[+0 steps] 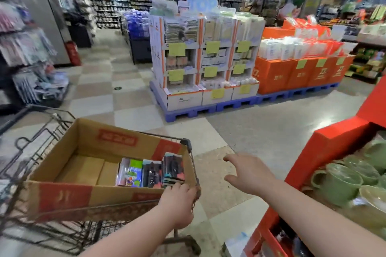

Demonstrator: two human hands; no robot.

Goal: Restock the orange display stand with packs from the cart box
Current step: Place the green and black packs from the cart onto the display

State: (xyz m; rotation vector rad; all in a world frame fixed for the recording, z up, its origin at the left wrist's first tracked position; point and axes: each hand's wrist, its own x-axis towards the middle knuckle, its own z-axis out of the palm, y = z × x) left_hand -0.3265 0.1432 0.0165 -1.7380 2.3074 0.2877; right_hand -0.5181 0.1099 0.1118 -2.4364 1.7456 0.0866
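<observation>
A brown cardboard box (69, 194) with red print sits in a wire shopping cart (31, 173) at the lower left. Several colourful packs (151, 171) stand in the box's right end. My left hand (179, 204) grips the box's near right corner and the cart rim, its fingers curled over the edge beside the packs. My right hand (248, 173) hovers empty above the floor to the right of the cart, fingers spread. The orange display stand (334, 152) rises at the right edge, with green mugs (342, 181) on its shelf.
A white shelf display (204, 58) on blue pallets (208, 108) stands ahead, with orange boxes (296, 73) to its right. A rack of hanging goods (25, 52) lines the left side. Open tiled floor (261, 127) lies between cart, pallets and stand.
</observation>
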